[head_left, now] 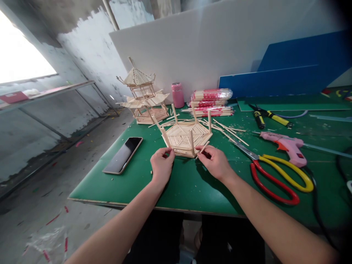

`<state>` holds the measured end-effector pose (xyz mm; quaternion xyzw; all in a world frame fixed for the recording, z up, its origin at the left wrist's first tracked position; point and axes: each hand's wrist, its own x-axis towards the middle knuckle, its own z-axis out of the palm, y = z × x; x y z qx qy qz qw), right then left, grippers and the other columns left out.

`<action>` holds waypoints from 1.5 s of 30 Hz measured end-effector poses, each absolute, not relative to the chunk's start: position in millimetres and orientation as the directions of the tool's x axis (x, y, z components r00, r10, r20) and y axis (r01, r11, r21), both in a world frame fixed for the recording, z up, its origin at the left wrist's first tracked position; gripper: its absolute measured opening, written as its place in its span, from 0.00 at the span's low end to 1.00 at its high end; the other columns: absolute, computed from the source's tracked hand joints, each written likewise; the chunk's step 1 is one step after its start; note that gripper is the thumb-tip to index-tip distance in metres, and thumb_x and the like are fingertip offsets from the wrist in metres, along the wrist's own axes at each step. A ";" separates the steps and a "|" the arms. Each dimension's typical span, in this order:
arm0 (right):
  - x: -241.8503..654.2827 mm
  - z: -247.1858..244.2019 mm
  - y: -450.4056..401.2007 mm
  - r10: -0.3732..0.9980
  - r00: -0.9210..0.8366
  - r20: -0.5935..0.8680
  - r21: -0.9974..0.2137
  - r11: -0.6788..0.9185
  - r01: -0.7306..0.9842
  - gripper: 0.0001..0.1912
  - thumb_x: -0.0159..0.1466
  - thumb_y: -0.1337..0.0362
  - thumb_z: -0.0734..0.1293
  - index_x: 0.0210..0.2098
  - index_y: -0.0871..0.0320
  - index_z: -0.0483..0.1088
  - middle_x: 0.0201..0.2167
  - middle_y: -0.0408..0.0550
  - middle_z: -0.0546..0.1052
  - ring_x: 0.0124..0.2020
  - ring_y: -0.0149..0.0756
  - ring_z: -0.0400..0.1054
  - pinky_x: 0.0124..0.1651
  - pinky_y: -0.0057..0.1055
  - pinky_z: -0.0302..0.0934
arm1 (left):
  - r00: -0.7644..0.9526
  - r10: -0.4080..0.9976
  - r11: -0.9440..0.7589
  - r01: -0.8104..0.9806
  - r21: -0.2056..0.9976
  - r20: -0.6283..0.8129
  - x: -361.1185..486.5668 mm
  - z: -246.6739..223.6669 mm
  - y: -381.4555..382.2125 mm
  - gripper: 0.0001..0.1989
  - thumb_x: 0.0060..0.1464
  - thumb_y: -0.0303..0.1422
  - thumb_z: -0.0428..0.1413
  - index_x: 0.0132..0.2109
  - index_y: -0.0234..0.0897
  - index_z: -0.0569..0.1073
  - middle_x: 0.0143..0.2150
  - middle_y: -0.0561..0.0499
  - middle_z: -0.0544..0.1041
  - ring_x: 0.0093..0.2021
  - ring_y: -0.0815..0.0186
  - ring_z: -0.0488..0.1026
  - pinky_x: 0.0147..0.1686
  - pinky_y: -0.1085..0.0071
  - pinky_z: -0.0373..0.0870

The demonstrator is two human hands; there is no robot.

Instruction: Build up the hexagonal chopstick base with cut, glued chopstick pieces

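At mid-frame, between the phone (pixel 122 155) and scissors (pixel 256 157), the left hand (pixel 162 165) pinches a hexagonal base (pixel 188 136), the right hand (pixel 216 161) a stick (pixel 204 147).

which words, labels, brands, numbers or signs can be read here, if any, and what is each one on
None can be read.
Plastic-wrapped wooden stick bundles: red-and-white patterning; any lettering is too small and blurred.
Pink vacuum flask: nothing legible.
Pink hot glue gun: nothing legible.
Smartphone: dark screen, nothing legible.
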<state>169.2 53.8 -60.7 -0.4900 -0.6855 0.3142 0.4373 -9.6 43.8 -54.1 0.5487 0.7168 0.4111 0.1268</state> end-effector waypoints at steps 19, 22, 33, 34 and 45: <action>170.5 -60.2 53.6 0.932 -0.153 0.327 -0.814 0.361 0.456 0.10 0.59 0.65 0.58 0.35 0.60 0.70 0.35 0.48 0.75 0.31 0.32 0.70 0.32 0.27 0.63 | -0.454 0.835 0.018 0.588 0.809 0.312 -7.4 -49.2 44.4 0.08 0.41 0.35 0.55 0.27 0.36 0.75 0.21 0.54 0.72 0.21 0.70 0.64 0.24 0.74 0.62; 173.3 -55.2 50.6 0.910 -0.192 0.367 -0.752 0.411 0.516 0.12 0.62 0.66 0.54 0.37 0.60 0.68 0.34 0.48 0.74 0.32 0.31 0.69 0.34 0.26 0.62 | -0.468 0.836 0.023 0.554 0.832 0.287 -7.4 -48.0 44.3 0.07 0.41 0.35 0.56 0.26 0.35 0.75 0.21 0.55 0.71 0.21 0.71 0.63 0.24 0.74 0.61; 179.2 -34.6 21.7 0.765 -0.618 0.183 -0.289 0.642 0.710 0.15 0.58 0.70 0.59 0.44 0.59 0.70 0.31 0.50 0.72 0.28 0.39 0.67 0.27 0.31 0.56 | -0.395 0.918 0.088 0.263 0.961 0.024 -13.6 -26.5 -6.1 0.09 0.41 0.37 0.59 0.26 0.34 0.74 0.22 0.54 0.71 0.22 0.72 0.64 0.23 0.77 0.60; 180.5 -34.9 21.8 0.768 -0.624 0.144 -0.271 0.637 0.722 0.15 0.60 0.70 0.58 0.44 0.59 0.70 0.31 0.49 0.72 0.28 0.38 0.68 0.27 0.31 0.57 | -0.376 0.926 0.104 0.233 0.967 -0.009 -13.4 -22.6 -11.0 0.10 0.41 0.37 0.60 0.26 0.34 0.74 0.22 0.53 0.72 0.22 0.72 0.63 0.22 0.77 0.59; 141.1 -20.4 -3.7 0.841 -0.416 0.346 -0.687 0.529 0.498 0.06 0.61 0.64 0.62 0.37 0.56 0.69 0.30 0.44 0.71 0.30 0.29 0.65 0.32 0.26 0.59 | 0.078 0.894 0.441 -0.315 0.840 -0.440 -17.2 -18.2 -13.4 0.09 0.40 0.33 0.62 0.24 0.31 0.72 0.21 0.54 0.69 0.20 0.77 0.58 0.22 0.79 0.53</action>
